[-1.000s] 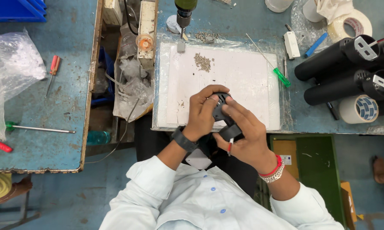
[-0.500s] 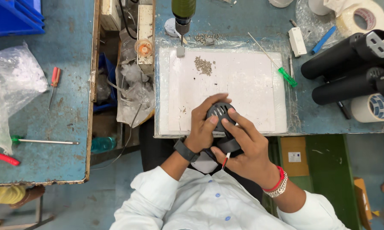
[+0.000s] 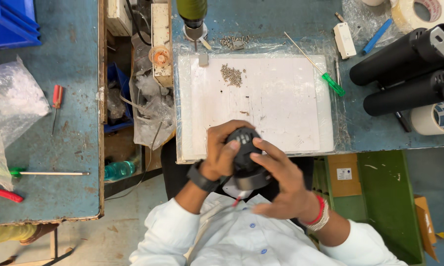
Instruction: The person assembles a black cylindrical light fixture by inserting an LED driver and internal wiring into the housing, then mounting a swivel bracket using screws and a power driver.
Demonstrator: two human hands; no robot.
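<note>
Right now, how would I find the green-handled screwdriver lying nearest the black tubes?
Start at the white rectangular work mat on the blue bench. At its upper right edge lies a thin screwdriver with a translucent green handle, slanted, left of the two black tubes; the blue pen lies higher.

A brown cardboard box (image 3: 346, 178) stands just right of the right hand's fingers (image 3: 271, 152), below the bench edge, bearing a small white square label (image 3: 344, 174). Far left of the left hand's fingers (image 3: 227, 148), a crumpled clear plastic bag (image 3: 8, 106) lies on the blue bench. Up and right of both sets of fingers, a clear plastic packet (image 3: 362, 17) lies flat.
</note>
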